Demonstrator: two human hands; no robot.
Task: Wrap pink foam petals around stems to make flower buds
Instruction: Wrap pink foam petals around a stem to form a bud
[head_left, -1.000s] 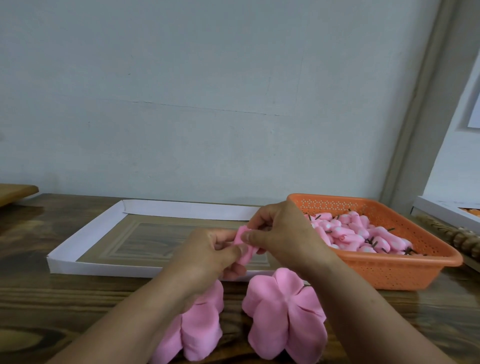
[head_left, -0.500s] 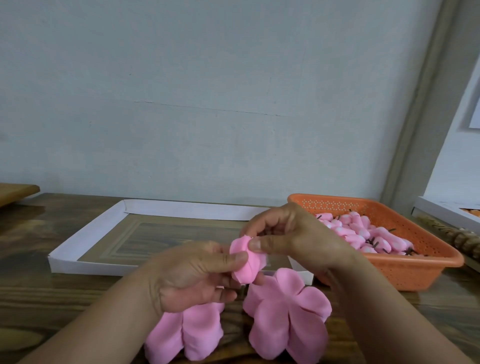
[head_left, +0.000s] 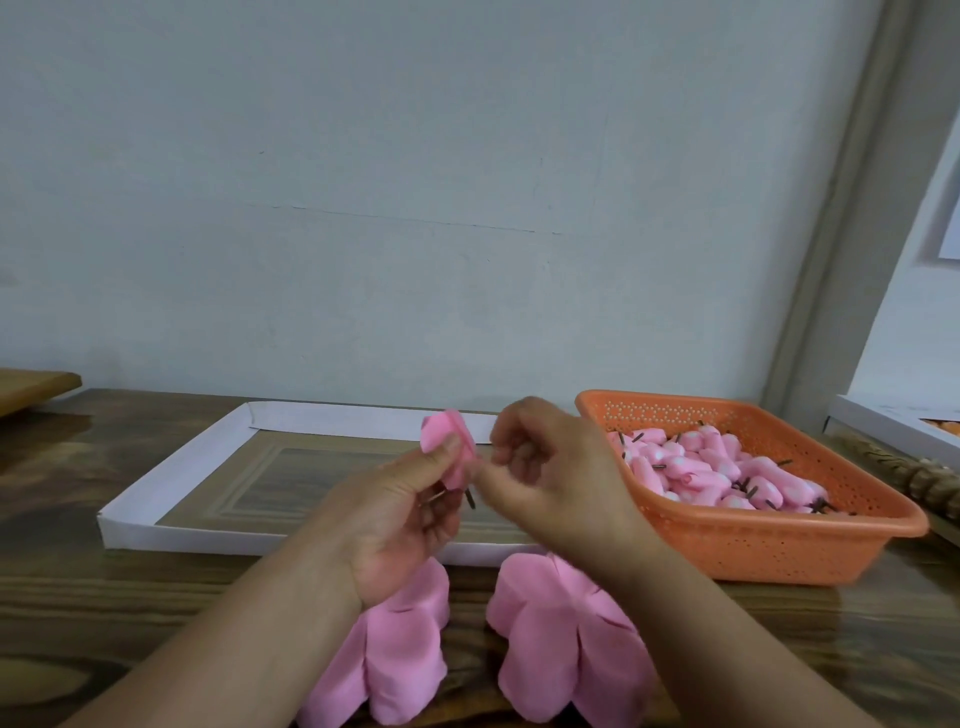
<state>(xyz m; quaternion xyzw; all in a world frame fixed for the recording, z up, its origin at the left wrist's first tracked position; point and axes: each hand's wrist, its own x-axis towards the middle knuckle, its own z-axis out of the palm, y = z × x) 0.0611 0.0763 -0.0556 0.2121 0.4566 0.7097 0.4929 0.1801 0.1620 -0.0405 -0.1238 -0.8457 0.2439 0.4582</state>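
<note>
Left hand (head_left: 402, 512) pinches the half-wrapped pink foam bud (head_left: 451, 451) upright above the white tray (head_left: 171, 480), stem (head_left: 470, 499) poking below, while right hand (head_left: 550, 470), fingers curled and blurred, grip unclear, sits just right, likely to keep wrapping.

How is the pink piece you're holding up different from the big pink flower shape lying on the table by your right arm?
The held bud is small, rolled up, pinched in the left hand with a dark stem poking below. The flat flower shape is far larger, spread open in separate petals, and shows no stem. Both look like the same pink foam.
</note>
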